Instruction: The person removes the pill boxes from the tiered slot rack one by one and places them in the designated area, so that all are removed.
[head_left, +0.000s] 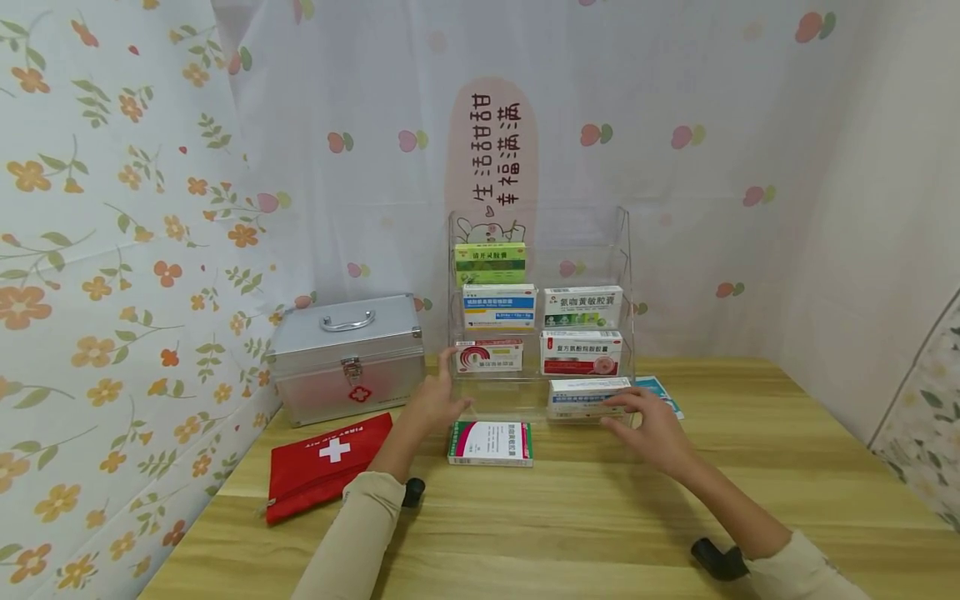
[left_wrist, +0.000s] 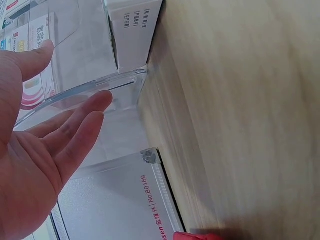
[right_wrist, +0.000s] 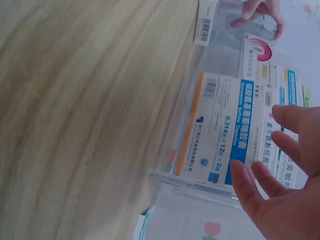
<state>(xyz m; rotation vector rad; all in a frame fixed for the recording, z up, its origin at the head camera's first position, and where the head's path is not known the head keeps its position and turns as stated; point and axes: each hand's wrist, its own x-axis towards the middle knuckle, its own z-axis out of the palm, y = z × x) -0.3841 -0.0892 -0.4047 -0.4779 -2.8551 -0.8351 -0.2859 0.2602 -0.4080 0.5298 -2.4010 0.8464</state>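
A clear acrylic rack (head_left: 501, 398) holds medicine boxes on its tiers. At its left edge is my left hand (head_left: 437, 402), thumb apart from the loosely extended fingers, beside the white box with a red swirl (head_left: 491, 357). In the left wrist view the fingertips (left_wrist: 102, 100) overlap the rack's side wall. On the bottom tier at the right stands a blue-and-white medicine box (head_left: 585, 397). My right hand (head_left: 651, 427) is at that box's right end, fingers spread and slightly bent, with nothing gripped. A white, green and magenta medicine box (head_left: 495, 443) lies flat before the rack.
Higher tiers hold a green box (head_left: 491, 264), another blue-and-white box (head_left: 498, 307), a white-and-green box (head_left: 582, 307) and a red-and-white box (head_left: 581, 353). Left stand a silver first-aid case (head_left: 352, 358) and a red pouch (head_left: 322, 471). A blue packet (head_left: 662, 393) lies behind the rack's right side.
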